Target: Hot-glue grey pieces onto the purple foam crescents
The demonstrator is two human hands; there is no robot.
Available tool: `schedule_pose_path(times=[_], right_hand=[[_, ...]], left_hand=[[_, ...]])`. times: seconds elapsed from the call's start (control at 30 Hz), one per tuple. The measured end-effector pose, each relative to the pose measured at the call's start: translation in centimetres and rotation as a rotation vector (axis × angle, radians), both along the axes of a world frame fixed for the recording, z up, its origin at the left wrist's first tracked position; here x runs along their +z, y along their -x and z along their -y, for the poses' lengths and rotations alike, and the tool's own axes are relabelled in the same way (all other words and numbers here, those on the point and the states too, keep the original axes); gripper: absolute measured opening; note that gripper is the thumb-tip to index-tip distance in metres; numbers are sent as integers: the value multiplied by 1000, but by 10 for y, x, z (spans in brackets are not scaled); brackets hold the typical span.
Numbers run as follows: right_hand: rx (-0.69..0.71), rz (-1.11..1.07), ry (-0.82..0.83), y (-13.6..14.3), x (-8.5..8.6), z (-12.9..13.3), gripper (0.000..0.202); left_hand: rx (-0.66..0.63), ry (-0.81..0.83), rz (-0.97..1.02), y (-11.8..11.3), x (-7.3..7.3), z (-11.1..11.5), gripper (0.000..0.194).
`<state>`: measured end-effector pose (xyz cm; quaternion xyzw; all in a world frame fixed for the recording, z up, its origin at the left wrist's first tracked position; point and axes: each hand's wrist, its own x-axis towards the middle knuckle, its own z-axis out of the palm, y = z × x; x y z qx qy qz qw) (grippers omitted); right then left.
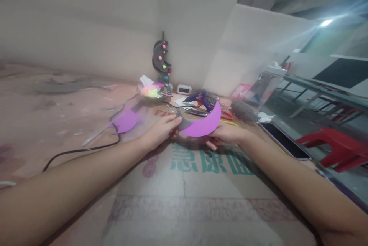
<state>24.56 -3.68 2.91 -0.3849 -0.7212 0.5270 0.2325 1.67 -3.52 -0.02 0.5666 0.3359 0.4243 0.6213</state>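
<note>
Head view: dim, greyish interior | lamp [326,23] at upper right, glaring with bluish streaks | soft shadows beneath both forearms | I observe blur across the worktop [66,123], left; edges stretched by wide-angle distortion

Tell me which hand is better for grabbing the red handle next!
Probably the right hand: it is close to the red handle. The left hand is farther away, its thumb and fingers pinching the grey piece beside the purple crescent.

Your crescent [203,124] looks like smooth, matt purple paper. You have printed brown cardboard [207,200] below it, a glossy dark phone screen [284,140] and a red plastic stool [336,148].
</note>
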Motion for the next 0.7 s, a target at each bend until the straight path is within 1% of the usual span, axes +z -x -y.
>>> schedule_pose_path(times=[0.07, 0.1, 0.13, 0.17, 0.2, 0.23, 0.27, 0.33, 0.37, 0.43, 0.47, 0.63, 0.7], right_hand=[[85, 107, -7, -4, 8, -2, 12], [116, 135, -44, -5, 11, -3, 18], [105, 126, -116, -6, 13, -5, 29], [81, 116, -180, -6, 15, -7, 33], [31, 109, -226, -7, 16, -10, 29], [-44, 109, -246, -8, 16, -13, 22], [-132, 113, -241, -10, 17, -16, 20], [-292, 126, -208, -15, 21, -20, 27], [-342, 131, -205, -18, 24, -20, 29], [-375, 148, -237, -23, 34, -19, 29], [-381, 168, -279, -25, 39, -17, 29], [-478, 336, -634, -22, 67, 2, 25], [-515, 350, -713, -18, 75, 12, 23]], left_hand=[[-7, -14, -20, 1, 1, 0, 35], [-7, -27, -38, 1, 1, 0, 35], [-11, -45, -62, 1, 2, 0, 36], [-16, -66, -89, 2, 2, 0, 37], [-23, -89, -116, 2, 3, 1, 37], [-32, -111, -141, 2, 3, 1, 37], [-42, -130, -165, 2, 4, 1, 37], [-56, -158, -211, 2, 3, 1, 36], [-56, -172, -230, 3, 3, 1, 37], [-35, -218, -267, 3, 2, 0, 37], [-13, -248, -285, 3, 1, 0, 38], [76, -362, -394, 3, 0, 2, 38], [93, -378, -413, 3, 1, 4, 37]])
